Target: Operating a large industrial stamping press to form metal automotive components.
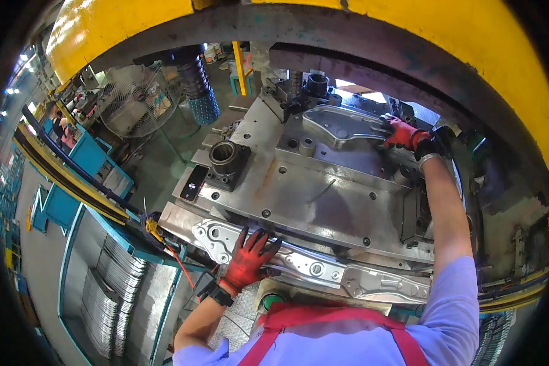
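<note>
Two contacts | left hand (248,259): fingers spread on near panel (314,267), along near edge of die plate (311,201) | right hand (402,134): at right end of far panel (340,125), by plate's far edge; grip unclear | best kept level, fingers off rims

Glossy pressed metal panel (305,261) under left hand (250,261); smooth, shiny metal pressing (332,124) at right hand (402,134). Between hands, scuffed metal plate (341,204), dull sheen. Gloves (243,269), matt red cloth.
</note>
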The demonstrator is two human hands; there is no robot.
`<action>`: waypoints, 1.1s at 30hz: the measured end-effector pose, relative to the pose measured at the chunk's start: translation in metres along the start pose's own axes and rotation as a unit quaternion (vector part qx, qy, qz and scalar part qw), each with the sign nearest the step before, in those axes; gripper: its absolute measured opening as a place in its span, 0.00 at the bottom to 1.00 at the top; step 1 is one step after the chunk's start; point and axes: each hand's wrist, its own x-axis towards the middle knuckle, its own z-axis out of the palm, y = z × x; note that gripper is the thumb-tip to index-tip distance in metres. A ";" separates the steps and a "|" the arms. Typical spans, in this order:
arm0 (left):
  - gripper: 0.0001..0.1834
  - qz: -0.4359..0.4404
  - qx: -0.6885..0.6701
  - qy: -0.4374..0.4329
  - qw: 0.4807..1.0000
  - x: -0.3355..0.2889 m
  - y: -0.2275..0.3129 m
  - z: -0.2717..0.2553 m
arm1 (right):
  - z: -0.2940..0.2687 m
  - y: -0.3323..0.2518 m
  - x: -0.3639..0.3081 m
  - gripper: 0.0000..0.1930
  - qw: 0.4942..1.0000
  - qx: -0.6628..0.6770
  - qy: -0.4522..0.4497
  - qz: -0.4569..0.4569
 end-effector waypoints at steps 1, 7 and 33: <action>0.48 -0.011 0.004 -0.001 1.000 -0.004 0.000 0.001 | 0.015 -0.020 -0.008 0.50 0.993 -0.111 0.039 0.007; 0.45 0.018 -0.011 0.028 0.999 -0.006 0.005 -0.004 | 0.013 -0.033 -0.029 0.49 0.982 -0.177 0.042 0.057; 0.37 -0.268 -0.447 -0.145 0.841 -0.015 0.066 0.225 | 0.401 -0.111 -0.500 0.47 0.743 0.323 0.238 0.536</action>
